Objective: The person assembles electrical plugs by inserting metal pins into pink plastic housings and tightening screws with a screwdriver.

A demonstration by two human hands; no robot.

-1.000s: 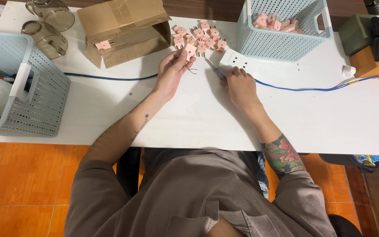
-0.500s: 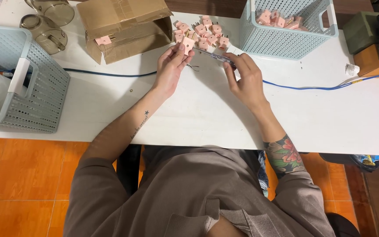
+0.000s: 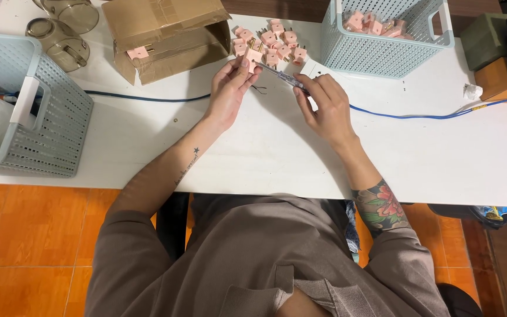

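Pink plug (image 3: 252, 57) pinched in the left hand (image 3: 229, 94), up near the table's (image 3: 253, 158) far edge beside the heap of plugs (image 3: 271, 41). Right hand (image 3: 324, 108) grips a screwdriver (image 3: 286, 77), its tip meeting that plug. Cardboard box (image 3: 165, 35) sits left, a pale blue basket (image 3: 382, 35) right.

Bare table (image 3: 253, 152) near; plugs (image 3: 271, 41), box (image 3: 165, 29), basket (image 3: 382, 47) crowd beyond.

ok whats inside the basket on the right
The pale blue basket holds several pink plugs with metal prongs, heaped at its left end. Its walls hide anything lower down, and the top edge of the view cuts off the rest.
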